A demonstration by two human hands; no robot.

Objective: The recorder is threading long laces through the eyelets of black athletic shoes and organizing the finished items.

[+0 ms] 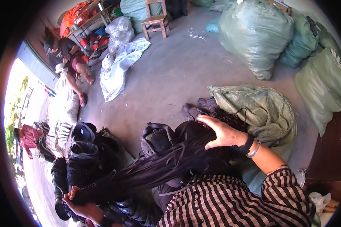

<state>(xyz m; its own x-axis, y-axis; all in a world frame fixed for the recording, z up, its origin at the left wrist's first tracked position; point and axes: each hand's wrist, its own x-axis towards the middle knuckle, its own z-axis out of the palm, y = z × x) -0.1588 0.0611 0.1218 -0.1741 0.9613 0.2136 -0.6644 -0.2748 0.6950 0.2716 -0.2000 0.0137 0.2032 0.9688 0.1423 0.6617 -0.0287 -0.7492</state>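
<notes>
A long bundle of black laces (pixel 140 170) stretches across my lap. My left hand (pixel 83 208) is closed round its lower-left end. Over the other end my right hand (pixel 225 132) is open, fingers outstretched and thumb apart; whether its palm touches the strands I cannot tell. A dark boot (pixel 157 138) stands upright just past the bundle, its opening facing up. Several black boots (pixel 83 151) are packed together beyond my left hand. Past my right fingertips lie dark shoes (pixel 204 108), partly against a green woven sack (pixel 257 111).
Large stuffed green sacks (pixel 255 36) stand at the far right. A wooden chair (pixel 155 22) and a clear plastic sheet (pixel 121 70) are at the back. One person (pixel 66 56) sits at the left near a cluttered table (pixel 91 22); another person (pixel 28 136) is outside the doorway.
</notes>
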